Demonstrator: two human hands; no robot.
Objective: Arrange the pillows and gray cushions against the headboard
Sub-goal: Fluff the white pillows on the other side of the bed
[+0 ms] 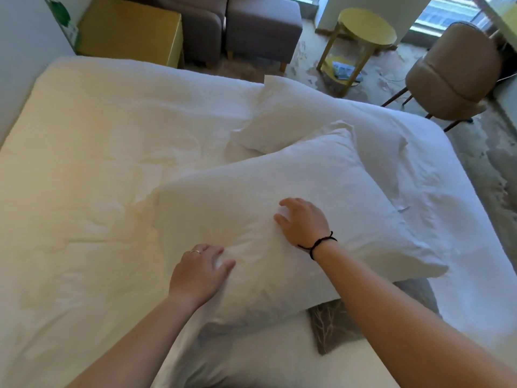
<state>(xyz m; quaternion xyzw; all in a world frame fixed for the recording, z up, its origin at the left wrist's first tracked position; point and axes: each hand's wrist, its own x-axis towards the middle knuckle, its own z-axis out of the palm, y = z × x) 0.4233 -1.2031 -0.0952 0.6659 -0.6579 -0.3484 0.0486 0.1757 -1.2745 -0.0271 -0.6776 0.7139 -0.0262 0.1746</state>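
Both hands are down on the big white fabric pillow (293, 219), which lies tilted across the near right part of the white-sheeted bed (98, 163). The left hand (200, 271) presses into its near edge, fingers spread and bent into the soft cover, a thin ring showing on one finger. The right hand (303, 224), with a black cord bracelet at the wrist, rests on top of the pillow, its fingers bent onto the fabric, pinching nothing that can be seen. A second white pillow (293, 116) lies just beyond, its near edge tucked behind the first. Under the near pillow's lower right corner peeks a gray patterned cushion (333, 329), partly covered. A round yellow side table (366, 29) stands on the floor past the bed.
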